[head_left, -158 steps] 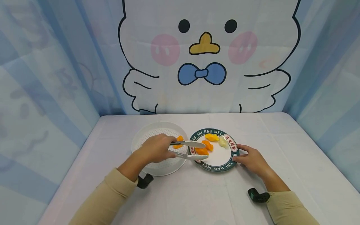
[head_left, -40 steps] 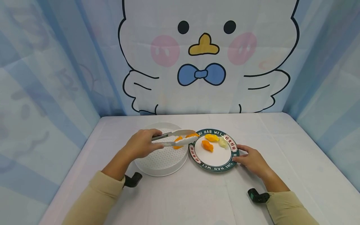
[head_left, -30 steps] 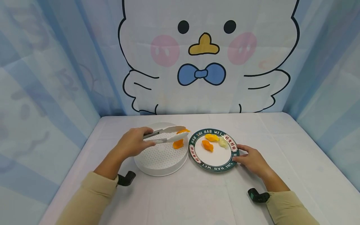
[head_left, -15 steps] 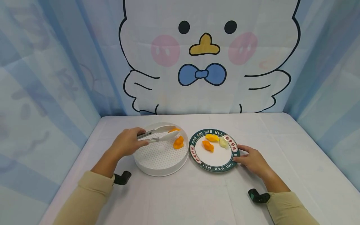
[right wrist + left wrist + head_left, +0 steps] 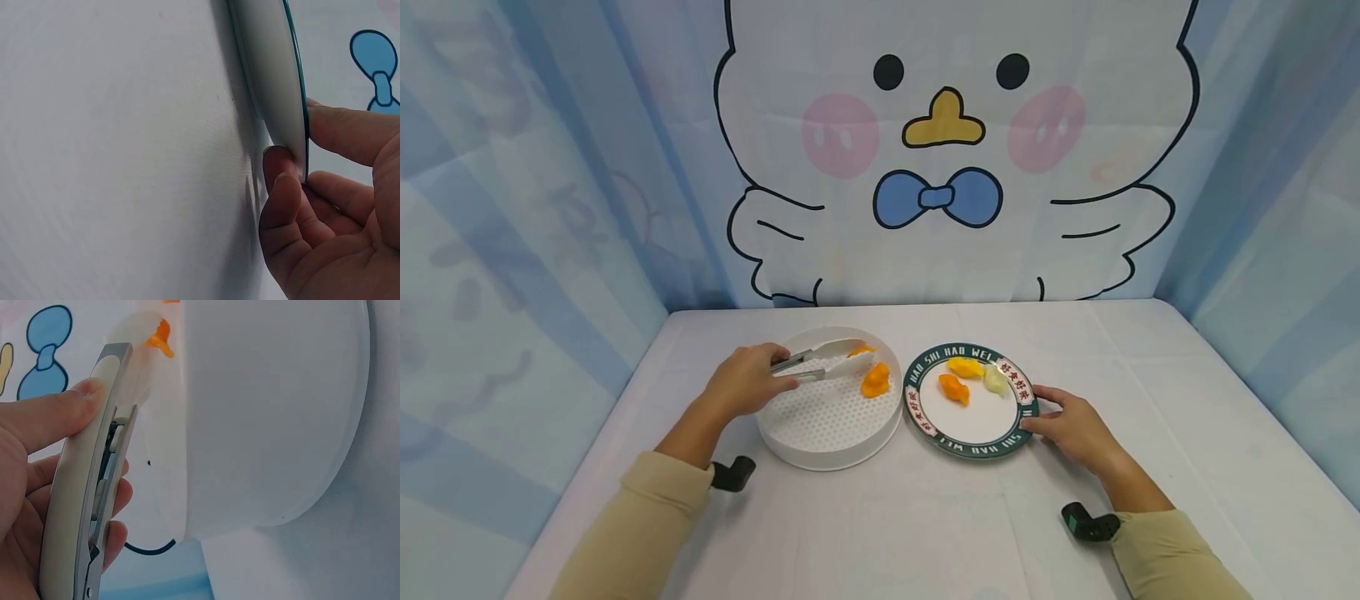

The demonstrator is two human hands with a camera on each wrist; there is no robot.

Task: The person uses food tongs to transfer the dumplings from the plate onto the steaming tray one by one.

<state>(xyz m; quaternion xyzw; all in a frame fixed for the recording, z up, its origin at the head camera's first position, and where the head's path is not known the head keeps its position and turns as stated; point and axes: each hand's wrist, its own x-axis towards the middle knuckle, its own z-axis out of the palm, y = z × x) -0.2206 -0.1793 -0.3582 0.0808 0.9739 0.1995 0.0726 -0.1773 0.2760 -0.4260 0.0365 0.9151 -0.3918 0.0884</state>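
Note:
In the head view my left hand [image 5: 741,382] grips a pair of tongs [image 5: 801,360] over a white perforated tray [image 5: 820,429]. An orange dumpling-shaped piece [image 5: 861,351] shows at the tong tips, partly covered by them. Close to it, a second orange piece [image 5: 876,381] lies in the tray. My right hand [image 5: 1075,425] pinches the right rim of a green-rimmed plate [image 5: 977,425], thumb on top and fingers beneath, as the right wrist view shows. On the plate sit an orange piece [image 5: 953,388], a yellow piece [image 5: 966,367] and a pale yellow piece [image 5: 996,380].
Tray and plate stand side by side on a white-covered table [image 5: 925,533], their edges nearly meeting. A cartoon backdrop [image 5: 940,267] rises behind the table's far edge, with blue curtains on both sides. Each wrist carries a black camera.
The tongs took an orange piece from the plate's left side, and my left hand carried it leftward over the tray. During the last half second little moved. My right hand stays at the plate.

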